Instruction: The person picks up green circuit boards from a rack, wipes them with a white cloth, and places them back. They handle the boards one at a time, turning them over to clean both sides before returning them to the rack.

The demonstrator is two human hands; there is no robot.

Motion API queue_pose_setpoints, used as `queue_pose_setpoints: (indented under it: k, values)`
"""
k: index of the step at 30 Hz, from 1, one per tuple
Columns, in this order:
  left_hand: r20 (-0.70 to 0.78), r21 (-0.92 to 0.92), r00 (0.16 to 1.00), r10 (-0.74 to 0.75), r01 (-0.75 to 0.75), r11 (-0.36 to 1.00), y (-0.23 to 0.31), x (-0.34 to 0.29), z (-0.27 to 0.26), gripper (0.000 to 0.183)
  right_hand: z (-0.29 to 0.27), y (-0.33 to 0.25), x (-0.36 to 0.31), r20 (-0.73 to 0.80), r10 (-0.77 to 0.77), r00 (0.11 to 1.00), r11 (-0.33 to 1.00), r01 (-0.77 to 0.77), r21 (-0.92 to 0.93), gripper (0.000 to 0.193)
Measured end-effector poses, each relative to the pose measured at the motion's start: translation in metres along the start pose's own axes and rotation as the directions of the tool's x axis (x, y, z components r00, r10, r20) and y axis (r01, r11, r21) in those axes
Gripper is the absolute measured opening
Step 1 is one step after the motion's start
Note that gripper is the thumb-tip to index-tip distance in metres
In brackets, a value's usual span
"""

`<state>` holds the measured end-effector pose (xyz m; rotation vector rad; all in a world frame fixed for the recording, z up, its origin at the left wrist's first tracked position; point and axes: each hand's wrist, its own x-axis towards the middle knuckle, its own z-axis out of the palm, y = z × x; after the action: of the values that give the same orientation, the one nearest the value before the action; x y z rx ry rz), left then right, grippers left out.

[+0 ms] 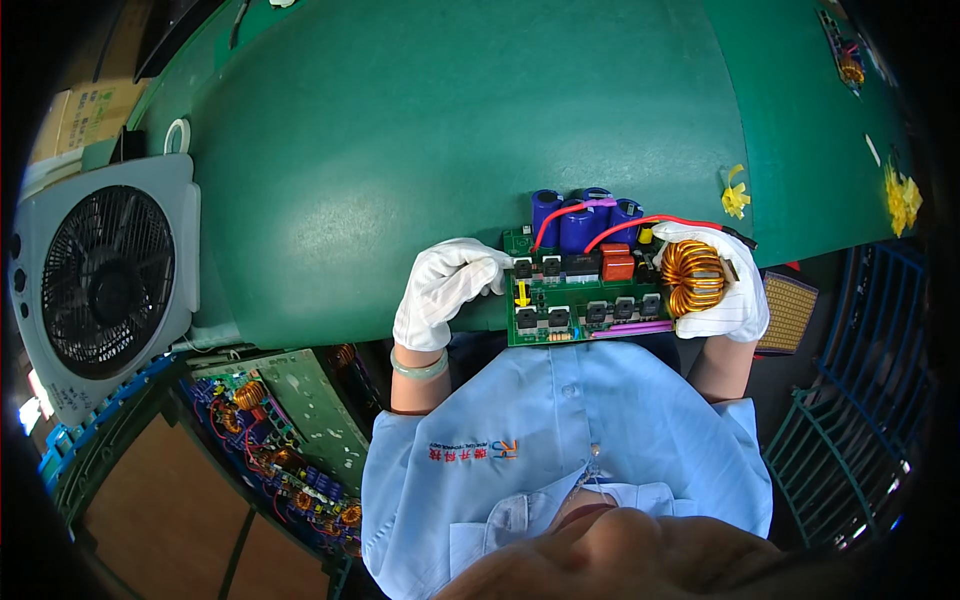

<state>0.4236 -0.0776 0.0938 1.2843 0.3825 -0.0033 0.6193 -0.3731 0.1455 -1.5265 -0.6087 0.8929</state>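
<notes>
Circuit board (575,290) lies between your right hand (742,303), fingers clamped on its end around the copper coil (693,278), and your left hand (436,290), fingertips bunched at the opposite edge, grip unclear; it looks stiff but fragile, probably heavier near your right fingers, best held by its edges.
</notes>
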Motion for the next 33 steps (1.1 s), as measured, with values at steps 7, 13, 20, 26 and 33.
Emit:
queue_pose_setpoints:
  k: [7,13,20,26,33]
  values:
    - [0.008,-0.046,0.999,0.050,-0.050,0.998,-0.005,-0.002,0.000,0.025,-0.001,-0.005,0.002,0.033,-0.003,0.999,0.999,0.004,-0.038,0.098]
    - [0.027,-0.106,0.997,0.069,-0.066,0.992,-0.007,-0.003,-0.001,0.025,-0.004,-0.008,0.002,0.076,-0.043,0.996,0.997,0.048,-0.064,0.087]
    - [0.004,-0.167,0.996,0.094,-0.092,0.982,-0.011,-0.007,-0.002,0.022,0.001,-0.012,0.006,0.025,-0.035,0.999,0.999,0.035,0.013,0.082]
    - [0.014,-0.169,0.995,0.095,-0.091,0.981,-0.014,-0.010,-0.004,0.020,0.003,-0.012,0.006,-0.005,0.061,0.998,0.989,-0.059,0.136,0.085]
    - [-0.032,-0.149,0.994,0.109,-0.112,0.982,-0.014,-0.009,-0.003,0.043,0.002,-0.008,0.005,0.012,0.087,0.996,0.975,-0.088,0.204,0.086]
